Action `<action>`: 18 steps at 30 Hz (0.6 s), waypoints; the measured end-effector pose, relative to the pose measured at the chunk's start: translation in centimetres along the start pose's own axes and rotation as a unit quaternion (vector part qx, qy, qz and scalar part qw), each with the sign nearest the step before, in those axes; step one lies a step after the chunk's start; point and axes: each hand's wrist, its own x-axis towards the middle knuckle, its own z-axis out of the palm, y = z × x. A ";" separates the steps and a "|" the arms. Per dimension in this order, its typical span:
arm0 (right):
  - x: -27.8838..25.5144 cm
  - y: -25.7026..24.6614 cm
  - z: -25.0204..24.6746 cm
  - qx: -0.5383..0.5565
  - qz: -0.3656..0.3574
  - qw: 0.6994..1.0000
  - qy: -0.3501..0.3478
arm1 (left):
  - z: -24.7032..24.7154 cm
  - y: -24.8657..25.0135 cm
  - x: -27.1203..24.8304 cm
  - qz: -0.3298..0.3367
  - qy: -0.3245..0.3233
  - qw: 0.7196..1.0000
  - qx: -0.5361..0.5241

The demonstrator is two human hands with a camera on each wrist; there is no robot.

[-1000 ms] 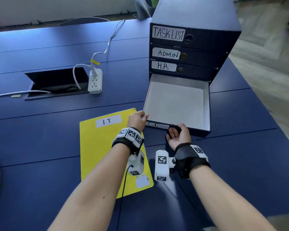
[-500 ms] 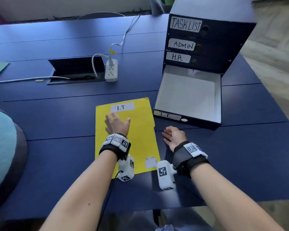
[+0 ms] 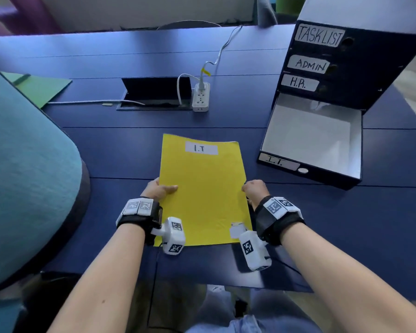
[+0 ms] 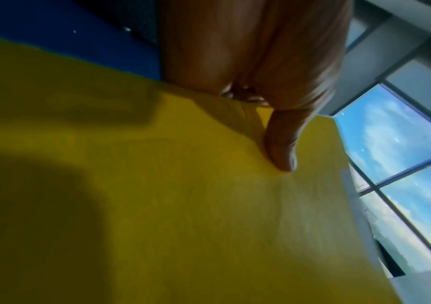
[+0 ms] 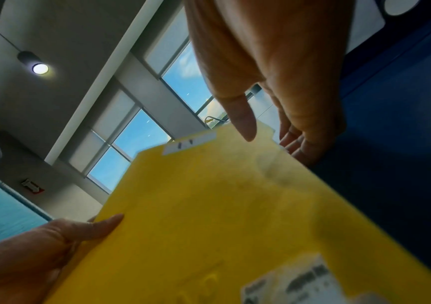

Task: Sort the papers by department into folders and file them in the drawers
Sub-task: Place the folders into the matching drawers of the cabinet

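Head view is showing a yellow folder (image 3: 203, 188) with a white "I.T" label (image 3: 201, 148) near its far edge and a small sticker at its near right corner; it is sitting on the blue table (image 3: 106, 150), left of the open drawer (image 3: 310, 140) marked "I.T."; the left hand (image 3: 157, 189) is pinching its left edge, thumb on top; the right hand (image 3: 255, 188) is gripping its right edge, fingers under it.

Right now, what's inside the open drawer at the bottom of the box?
The open drawer shows only its bare white floor and walls. Its back end, under the box, is hidden.
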 end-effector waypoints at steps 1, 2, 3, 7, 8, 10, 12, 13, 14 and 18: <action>0.1 0.1 0.1 -0.010 -0.006 1.000 0.004 | -0.1 0.0 -0.2 0.025 -0.006 0.999 -0.034; 0.7 0.5 0.3 -0.006 -0.014 1.000 0.003 | -0.3 0.0 -0.5 0.049 -0.004 0.997 -0.062; 1.4 0.8 0.3 0.002 -0.015 1.000 -0.006 | -0.4 0.1 -0.5 0.070 -0.002 0.994 -0.086; -2.2 -1.5 -0.6 0.064 -0.050 0.992 -0.092 | -1.2 1.6 -0.7 0.123 0.015 0.982 -0.144; -3.3 -2.3 -0.9 0.080 -0.073 0.987 -0.119 | -1.4 2.4 -0.6 0.131 0.023 0.980 -0.150; -4.4 -3.2 -1.7 0.080 -0.153 0.977 -0.128 | -1.6 4.0 -0.2 0.151 0.020 0.976 -0.158; -4.8 -4.0 -2.8 0.047 -0.244 0.966 -0.067 | -1.0 6.0 -0.2 0.180 0.001 0.969 -0.169; -4.7 -4.4 -3.3 0.038 -0.272 0.961 -0.031 | -0.4 6.9 -0.1 0.193 -0.008 0.966 -0.171; -4.8 -4.9 -4.0 0.044 -0.290 0.956 0.000 | 0.5 7.9 -0.2 0.204 -0.021 0.964 -0.172; -3.9 -5.5 -7.2 0.064 -0.306 0.942 0.120 | 4.9 11.0 0.0 0.224 -0.078 0.963 -0.124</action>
